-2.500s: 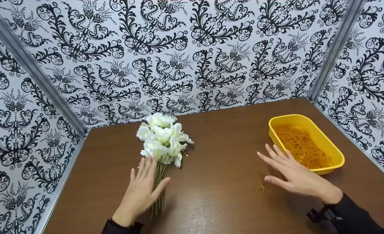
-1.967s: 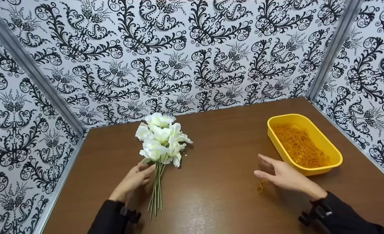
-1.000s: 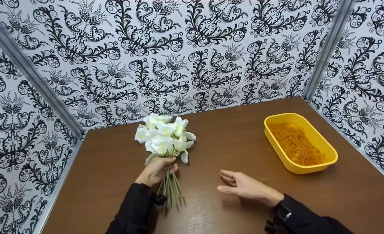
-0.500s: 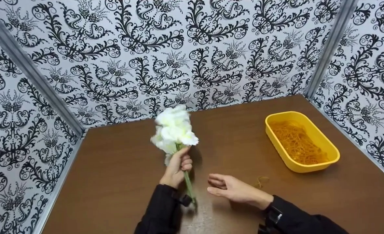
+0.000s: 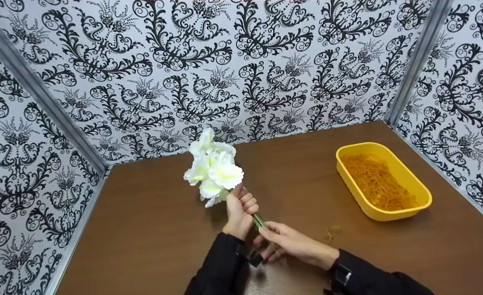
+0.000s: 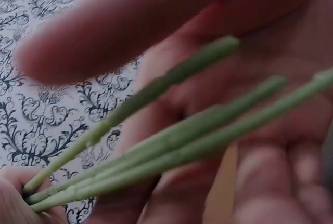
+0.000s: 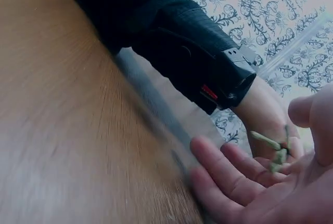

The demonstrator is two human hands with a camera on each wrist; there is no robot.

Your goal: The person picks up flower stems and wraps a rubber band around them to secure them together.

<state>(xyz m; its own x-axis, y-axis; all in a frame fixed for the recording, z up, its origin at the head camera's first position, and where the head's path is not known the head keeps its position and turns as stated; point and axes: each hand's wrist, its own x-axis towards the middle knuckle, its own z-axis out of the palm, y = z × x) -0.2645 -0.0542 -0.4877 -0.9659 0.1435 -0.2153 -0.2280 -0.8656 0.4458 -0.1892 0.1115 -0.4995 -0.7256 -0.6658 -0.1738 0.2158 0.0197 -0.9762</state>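
Observation:
A bunch of white artificial flowers (image 5: 215, 170) tilts up to the left over the table, gripped just below the blooms by my left hand (image 5: 240, 209). Its green stems (image 5: 258, 221) slope down to the right, toward my right hand (image 5: 294, 243). Fingers of the right hand extend around the lower stems, with the thumb above them. Seen from the left wrist, the cut stem ends (image 6: 203, 130) lie before the right palm. The right wrist view has the right hand (image 7: 260, 193) with extended fingers and palm facing the stem ends (image 7: 279, 156).
A yellow tub (image 5: 419, 207) of orange rubber bands (image 5: 378, 180) stands at the right of the brown table (image 5: 151, 229). Loose rubber bands (image 5: 331, 231) lie on the wood between the tub and my right hand. Patterned wall panels (image 5: 241, 82) enclose the back and sides.
My left hand has picked up the flowers from the table and swung them right, tilting the blooms leftward. My right hand has moved left from beside the tub to the stem ends.

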